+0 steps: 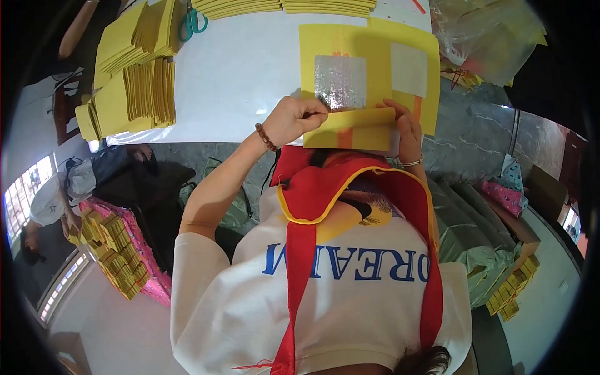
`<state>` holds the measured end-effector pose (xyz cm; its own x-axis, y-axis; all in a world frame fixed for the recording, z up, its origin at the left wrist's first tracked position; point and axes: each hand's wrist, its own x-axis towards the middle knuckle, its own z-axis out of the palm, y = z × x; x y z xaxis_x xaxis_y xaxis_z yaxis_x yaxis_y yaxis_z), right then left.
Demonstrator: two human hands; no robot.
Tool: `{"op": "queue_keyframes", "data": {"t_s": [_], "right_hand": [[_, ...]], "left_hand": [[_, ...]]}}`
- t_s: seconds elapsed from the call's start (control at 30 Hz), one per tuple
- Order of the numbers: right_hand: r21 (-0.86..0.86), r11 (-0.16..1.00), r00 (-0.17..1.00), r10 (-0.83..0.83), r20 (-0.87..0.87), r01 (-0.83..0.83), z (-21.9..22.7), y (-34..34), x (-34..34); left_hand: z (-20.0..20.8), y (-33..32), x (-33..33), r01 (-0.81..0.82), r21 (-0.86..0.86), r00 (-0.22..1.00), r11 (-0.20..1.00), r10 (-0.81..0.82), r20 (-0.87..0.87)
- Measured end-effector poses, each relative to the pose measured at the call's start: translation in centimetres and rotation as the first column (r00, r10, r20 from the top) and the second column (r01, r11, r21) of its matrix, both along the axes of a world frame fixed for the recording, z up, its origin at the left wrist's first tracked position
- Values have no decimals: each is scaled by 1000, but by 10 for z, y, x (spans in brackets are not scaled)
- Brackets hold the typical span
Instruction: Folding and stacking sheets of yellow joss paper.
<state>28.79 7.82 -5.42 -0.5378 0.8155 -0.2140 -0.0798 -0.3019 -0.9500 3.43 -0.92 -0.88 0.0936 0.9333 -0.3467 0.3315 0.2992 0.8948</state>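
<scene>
A yellow paper sheet (312,39) with a shiny silver foil square (340,81) and orange print lies at the table's near edge. Its near part is turned up into a curled flap (356,129). My left hand (294,120) is closed, with thumb and fingers pinching the flap's left end. At the flap's right end, my right hand (406,130) grips the paper between thumb and bent fingers. More yellow sheets (431,47) lie beneath and to the right, one with a pale square. A beaded bracelet is on my left wrist, a bangle on the right.
Stacks of folded yellow paper (134,94) stand at the white table's (234,81) left, beside teal-handled scissors (192,24). More stacks (281,6) line the far edge. Clear plastic bags (487,34) are at right. Another person (47,203) is at far left, near yellow bundles (112,250).
</scene>
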Motion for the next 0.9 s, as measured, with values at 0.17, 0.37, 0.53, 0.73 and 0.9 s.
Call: {"op": "queue_keyframes", "data": {"t_s": [0.17, 0.37, 0.53, 0.73, 0.9], "right_hand": [[40, 994, 978, 93, 186, -103, -8, 1, 6], [-40, 995, 994, -96, -49, 94, 1, -2, -8], [25, 999, 999, -49, 16, 49, 3, 1, -2], [661, 726, 971, 41, 234, -189, 44, 25, -3], [807, 409, 876, -38, 481, -426, 55, 22, 3]], "left_hand": [[-1, 0, -3, -62, -130, 985, 990, 82, 150], [11, -11, -17, 197, 458, 923, 867, -6, -386], [-20, -4, -16, 314, 512, 805, 799, 62, -590], [4, 0, -19, 348, 601, 804, 719, 100, -586], [14, -14, -11, 406, 652, 794, 641, 106, -599]]}}
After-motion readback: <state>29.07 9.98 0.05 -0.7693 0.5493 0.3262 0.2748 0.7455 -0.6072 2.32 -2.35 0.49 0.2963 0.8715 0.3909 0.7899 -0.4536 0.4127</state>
